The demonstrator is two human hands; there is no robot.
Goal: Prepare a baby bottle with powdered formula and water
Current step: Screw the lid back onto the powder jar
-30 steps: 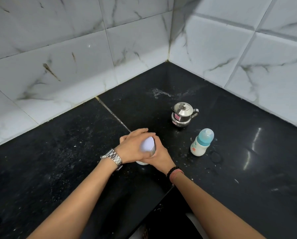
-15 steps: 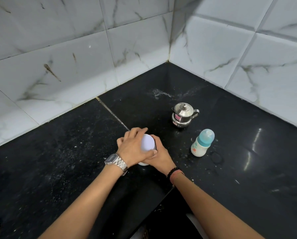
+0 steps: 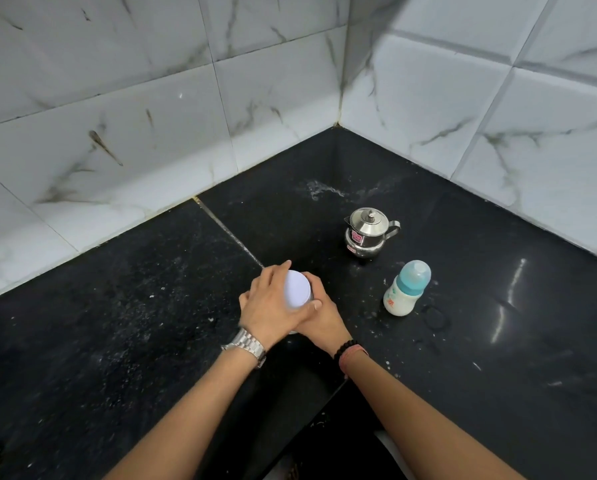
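Since a second ago the left hand (image 3: 267, 306) had turned round the tin (image 3: 297, 294), its wrist swinging toward the person and its fingers sliding off the white lid (image 3: 297, 293), so that more of the lid's face showed. That hand gripped the lid at its edge, thumb on the near side and fingers curled over the far side. The right hand (image 3: 319, 317) gripped the tin's body below, mostly hidden under the left hand. The tin stood on the black counter (image 3: 117, 323), near the front edge.

Right of the hands, well apart from them, the baby bottle (image 3: 406, 289) stood upright with its blue cap on. Behind the bottle and near it sat a small steel pot (image 3: 368, 232), lid on, its handle pointing right. A metal watch (image 3: 245, 344) was on the left wrist and bead bands (image 3: 349, 348) on the right. Marbled white tiles (image 3: 151, 116) lined the corner walls.
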